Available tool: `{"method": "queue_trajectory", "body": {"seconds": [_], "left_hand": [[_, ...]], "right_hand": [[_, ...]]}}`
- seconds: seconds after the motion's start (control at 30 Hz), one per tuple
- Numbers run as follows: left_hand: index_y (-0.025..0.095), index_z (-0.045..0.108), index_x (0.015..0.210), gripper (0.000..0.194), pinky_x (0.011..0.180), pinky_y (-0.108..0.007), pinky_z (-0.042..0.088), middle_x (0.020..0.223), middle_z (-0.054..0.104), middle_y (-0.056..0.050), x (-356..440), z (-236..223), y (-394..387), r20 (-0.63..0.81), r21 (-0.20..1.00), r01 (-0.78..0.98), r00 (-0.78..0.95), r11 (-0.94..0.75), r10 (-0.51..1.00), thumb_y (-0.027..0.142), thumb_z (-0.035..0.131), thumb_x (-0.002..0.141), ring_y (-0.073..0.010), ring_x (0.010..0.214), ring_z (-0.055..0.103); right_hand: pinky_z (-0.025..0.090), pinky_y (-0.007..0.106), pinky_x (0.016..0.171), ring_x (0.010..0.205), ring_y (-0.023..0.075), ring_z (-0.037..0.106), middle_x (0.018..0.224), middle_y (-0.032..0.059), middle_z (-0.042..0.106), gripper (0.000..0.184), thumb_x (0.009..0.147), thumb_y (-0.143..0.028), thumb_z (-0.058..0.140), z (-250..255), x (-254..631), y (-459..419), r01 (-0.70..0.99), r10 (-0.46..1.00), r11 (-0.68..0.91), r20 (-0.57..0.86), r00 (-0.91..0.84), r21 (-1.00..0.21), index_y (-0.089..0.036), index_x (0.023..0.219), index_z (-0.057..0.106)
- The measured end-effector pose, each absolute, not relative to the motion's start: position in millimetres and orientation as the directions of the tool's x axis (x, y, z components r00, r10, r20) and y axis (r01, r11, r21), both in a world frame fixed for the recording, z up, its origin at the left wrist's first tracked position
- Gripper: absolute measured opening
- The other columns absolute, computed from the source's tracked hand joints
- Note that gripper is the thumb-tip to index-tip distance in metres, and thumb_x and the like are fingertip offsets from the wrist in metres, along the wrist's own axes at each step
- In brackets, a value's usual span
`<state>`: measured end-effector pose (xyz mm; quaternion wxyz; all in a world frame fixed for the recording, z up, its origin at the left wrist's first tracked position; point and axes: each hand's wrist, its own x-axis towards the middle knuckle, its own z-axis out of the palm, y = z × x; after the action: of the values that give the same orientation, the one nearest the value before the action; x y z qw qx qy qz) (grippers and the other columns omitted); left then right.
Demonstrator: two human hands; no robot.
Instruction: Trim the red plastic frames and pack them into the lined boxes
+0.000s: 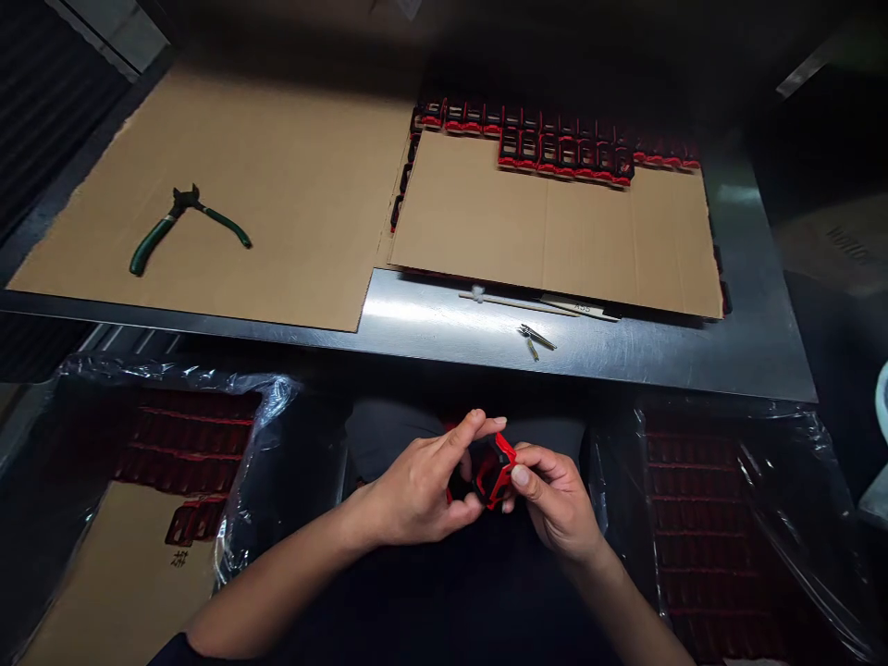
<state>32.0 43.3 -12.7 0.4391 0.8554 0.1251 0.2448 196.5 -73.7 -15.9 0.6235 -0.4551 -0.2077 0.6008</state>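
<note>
At six o'clock from the counter (430,310), the left hand (420,481) and right hand (563,507) hold a red-and-black frame (508,468) between their fingers; likely light, stiff and slippery, it probably suits an edge grip.

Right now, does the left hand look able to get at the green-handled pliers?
Probably not as it stands: the left hand is occupied with the red-and-black part. Otherwise the way looks free; nothing covers the green-handled pliers on the cardboard.

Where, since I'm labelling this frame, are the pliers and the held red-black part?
Pliers (185,199), head view: on the metal head.
Held red-black part (506,450), head view: on its red upper edge.
</note>
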Motion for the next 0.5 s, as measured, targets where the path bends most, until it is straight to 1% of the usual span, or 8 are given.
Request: {"method": "queue_trajectory", "body": {"seconds": [0.07,0.17,0.27,0.3,0.37,0.43,0.5], "left_hand": [[0.016,0.002,0.16,0.099,0.075,-0.034,0.065,0.139,0.062,-0.024,33,-14,45,0.378,0.783,-0.059,0.835,-0.619,0.4,0.009,0.062,0.082,-0.0135,0.068,0.071],[0.015,0.004,0.16,0.097,0.083,-0.035,0.064,0.137,0.063,-0.024,34,-14,48,0.428,0.768,-0.117,0.826,-0.63,0.368,0.009,0.063,0.084,-0.0158,0.077,0.076],[0.016,0.007,0.16,0.093,0.085,-0.034,0.064,0.134,0.066,-0.021,35,-12,49,0.457,0.762,-0.164,0.821,-0.627,0.341,0.011,0.062,0.086,-0.0198,0.095,0.077],[0.016,0.008,0.16,0.093,0.084,-0.034,0.064,0.133,0.067,-0.02,35,-11,49,0.469,0.756,-0.18,0.82,-0.629,0.328,0.012,0.063,0.086,-0.0213,0.102,0.076],[0.017,0.01,0.16,0.093,0.082,-0.033,0.065,0.13,0.069,-0.02,36,-8,49,0.48,0.747,-0.201,0.823,-0.634,0.305,0.018,0.067,0.088,-0.0234,0.106,0.075],[0.017,0.01,0.16,0.096,0.079,-0.033,0.065,0.127,0.071,-0.02,38,-6,48,0.482,0.744,-0.214,0.828,-0.633,0.287,0.027,0.072,0.087,-0.0244,0.101,0.076],[0.015,0.01,0.16,0.102,0.08,-0.035,0.065,0.125,0.071,-0.021,41,-4,46,0.481,0.753,-0.217,0.825,-0.621,0.295,0.034,0.076,0.085,-0.0253,0.099,0.076]], "right_hand": [[0.057,0.02,0.053,0.057,0.0085,0.062,0.076,-0.0006,0.067,0.009,0.09,-0.031,0.074,-20,198,-75,-0.557,0.958,-0.105,-0.234,0.166,-0.824,-0.025,0.089,0.081],[0.057,0.021,0.053,0.058,0.0091,0.063,0.078,0.0003,0.067,0.01,0.088,-0.033,0.076,-26,201,-75,-0.586,0.971,-0.1,-0.208,0.118,-0.804,-0.025,0.088,0.082],[0.056,0.022,0.05,0.058,0.0114,0.065,0.078,0.0015,0.069,0.013,0.083,-0.037,0.08,-34,203,-76,-0.626,0.972,-0.125,-0.222,0.078,-0.77,-0.024,0.083,0.082],[0.055,0.022,0.048,0.057,0.0122,0.065,0.076,0.0016,0.069,0.017,0.081,-0.04,0.082,-37,203,-76,-0.639,0.971,-0.143,-0.233,0.059,-0.756,-0.023,0.08,0.081],[0.054,0.023,0.045,0.052,0.0132,0.064,0.069,0.0014,0.069,0.029,0.077,-0.049,0.083,-43,200,-76,-0.672,0.964,-0.189,-0.265,0.012,-0.716,-0.021,0.071,0.077],[0.051,0.023,0.042,0.048,0.0132,0.061,0.062,0.0011,0.067,0.04,0.073,-0.057,0.083,-49,196,-75,-0.697,0.951,-0.244,-0.308,-0.035,-0.674,-0.019,0.066,0.072],[0.049,0.022,0.04,0.044,0.0119,0.057,0.059,0.0008,0.065,0.046,0.071,-0.062,0.082,-52,192,-74,-0.71,0.934,-0.293,-0.35,-0.07,-0.64,-0.018,0.066,0.069]]}}
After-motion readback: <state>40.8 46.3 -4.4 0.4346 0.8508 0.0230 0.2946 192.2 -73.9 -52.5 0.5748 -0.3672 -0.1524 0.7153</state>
